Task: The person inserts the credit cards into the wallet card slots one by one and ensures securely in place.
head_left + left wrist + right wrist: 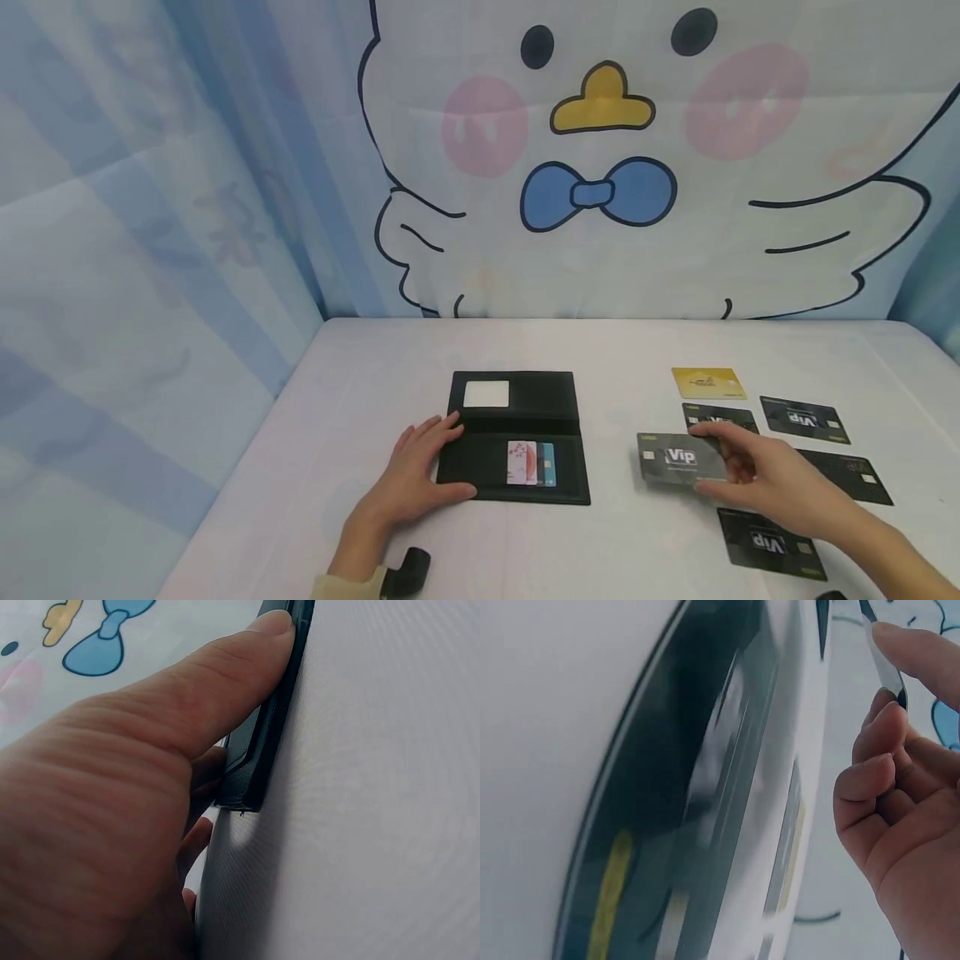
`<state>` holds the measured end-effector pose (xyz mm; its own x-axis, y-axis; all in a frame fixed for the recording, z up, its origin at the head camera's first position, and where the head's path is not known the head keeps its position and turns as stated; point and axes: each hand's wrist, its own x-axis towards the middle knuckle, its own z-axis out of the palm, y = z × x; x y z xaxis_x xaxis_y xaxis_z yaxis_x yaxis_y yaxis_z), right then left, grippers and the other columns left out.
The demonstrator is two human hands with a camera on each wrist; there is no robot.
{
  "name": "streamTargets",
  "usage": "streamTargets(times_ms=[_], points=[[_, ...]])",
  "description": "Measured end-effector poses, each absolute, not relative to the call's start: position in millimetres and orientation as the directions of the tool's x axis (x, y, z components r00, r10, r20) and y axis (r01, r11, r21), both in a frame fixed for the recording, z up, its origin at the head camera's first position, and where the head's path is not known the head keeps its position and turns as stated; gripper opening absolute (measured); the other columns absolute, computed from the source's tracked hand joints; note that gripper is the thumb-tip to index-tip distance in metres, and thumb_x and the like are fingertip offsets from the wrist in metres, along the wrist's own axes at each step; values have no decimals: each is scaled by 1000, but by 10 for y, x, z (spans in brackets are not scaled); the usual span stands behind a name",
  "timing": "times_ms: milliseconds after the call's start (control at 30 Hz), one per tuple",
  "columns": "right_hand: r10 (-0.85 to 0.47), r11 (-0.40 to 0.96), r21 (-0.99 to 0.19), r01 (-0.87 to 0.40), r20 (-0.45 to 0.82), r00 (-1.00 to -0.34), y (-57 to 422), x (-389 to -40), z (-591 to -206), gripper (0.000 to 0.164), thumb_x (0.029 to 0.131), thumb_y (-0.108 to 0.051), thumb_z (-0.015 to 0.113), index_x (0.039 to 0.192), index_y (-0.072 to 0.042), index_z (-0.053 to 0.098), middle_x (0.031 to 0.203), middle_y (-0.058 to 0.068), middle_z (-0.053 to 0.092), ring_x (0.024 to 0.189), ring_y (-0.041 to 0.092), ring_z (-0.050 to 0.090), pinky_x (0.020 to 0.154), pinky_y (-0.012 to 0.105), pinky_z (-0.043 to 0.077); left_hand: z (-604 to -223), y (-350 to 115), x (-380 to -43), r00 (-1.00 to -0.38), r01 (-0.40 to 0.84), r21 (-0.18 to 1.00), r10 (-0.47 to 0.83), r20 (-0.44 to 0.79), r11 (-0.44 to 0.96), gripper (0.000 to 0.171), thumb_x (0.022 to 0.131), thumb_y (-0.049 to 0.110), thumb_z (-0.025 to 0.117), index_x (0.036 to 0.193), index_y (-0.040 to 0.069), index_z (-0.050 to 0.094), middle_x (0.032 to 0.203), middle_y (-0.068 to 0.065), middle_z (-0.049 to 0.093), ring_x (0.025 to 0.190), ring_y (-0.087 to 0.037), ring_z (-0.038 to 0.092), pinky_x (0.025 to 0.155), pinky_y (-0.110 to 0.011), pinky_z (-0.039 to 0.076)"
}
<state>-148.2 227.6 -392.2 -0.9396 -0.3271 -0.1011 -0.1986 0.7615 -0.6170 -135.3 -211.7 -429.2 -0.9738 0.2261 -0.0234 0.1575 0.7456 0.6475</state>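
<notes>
An open black wallet (pixel 510 427) lies on the table, with pink and blue cards (pixel 532 463) in its near half and a white panel (pixel 486 393) in its far half. My left hand (pixel 422 471) rests at its left side, fingers spread along the edge. In the left wrist view the thumb (pixel 225 675) presses on the wallet's border (pixel 259 750). A dark grey VIP card (pixel 678 458) is pinched by its right end between thumb and fingers of my right hand (pixel 772 471), seemingly raised off the table. In the right wrist view that card (pixel 885 664) shows nearly edge-on.
Around the right hand lie a yellow card (pixel 708 383) and several black cards: one card behind the fingers (pixel 716 415), one upper right card (pixel 805 418), one partly covered card (pixel 855 477) and one near card (pixel 771 543). A cartoon-printed curtain (pixel 600 267) stands behind the table.
</notes>
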Motion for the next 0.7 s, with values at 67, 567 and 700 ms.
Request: streamTargets(times_ms=[67,567,700], points=[[-345,734,-645,-213,-84,-935,2111,-1493,-3916,68,81,-28,86,137,-5,55,87,2,51,71,12,48,55,25,42,-4293,-2122,-1350,-974,156,645,224,-25,748,84,78,44,86,146,9,53,161,-4,36,151,-29,21,122,-55,2],[-399,682,-675,-283,-19,-917,1405,-1628,-3995,57,79,-23,86,127,-5,61,74,-3,52,64,12,47,53,24,38,-4311,-2133,-1348,-973,165,649,229,-13,742,84,78,44,86,145,8,53,160,-4,37,150,-30,22,122,-55,2],[-407,679,-676,-288,-19,-913,1365,-1664,-4009,57,79,-24,86,126,-4,61,76,-2,53,66,13,48,54,24,39,-4315,-2133,-1356,-971,175,651,238,-9,739,83,78,43,86,145,8,53,160,-4,37,150,-30,22,122,-55,2]])
